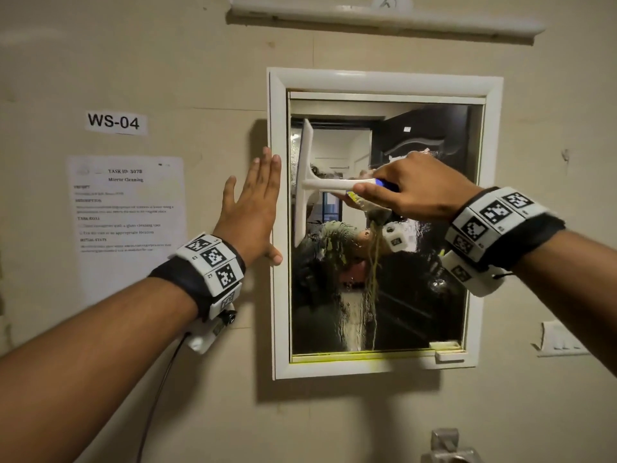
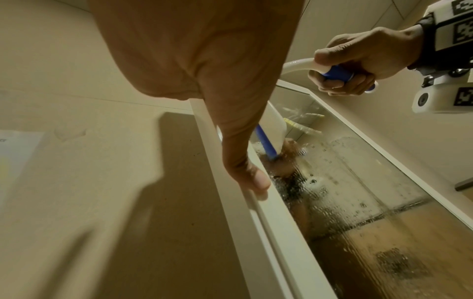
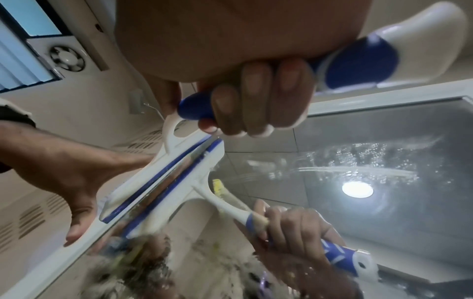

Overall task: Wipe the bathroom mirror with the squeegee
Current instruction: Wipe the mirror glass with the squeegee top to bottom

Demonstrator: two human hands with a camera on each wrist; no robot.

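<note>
The white-framed mirror (image 1: pixel 417 295) is set in the beige wall, its glass wet with droplets and a yellowish streak (image 1: pixel 372 289) running down the middle. My right hand (image 1: pixel 410 188) grips the blue handle of the white squeegee (image 1: pixel 305 182). Its blade stands vertical against the glass near the left edge, upper half. In the right wrist view my fingers (image 3: pixel 256 97) wrap the handle and the blade (image 3: pixel 153 182) meets its reflection. My left hand (image 1: pixel 253 208) lies flat on the wall beside the frame (image 1: pixel 277 312), with its thumb (image 2: pixel 245 174) on the frame's edge.
A task sheet (image 1: pixel 130 208) and a WS-04 label (image 1: pixel 115 122) are stuck on the wall to the left. A tube light (image 1: pixel 384 15) hangs above the mirror. A switch plate (image 1: pixel 561 339) sits at the lower right and a metal fixture (image 1: pixel 450 446) below.
</note>
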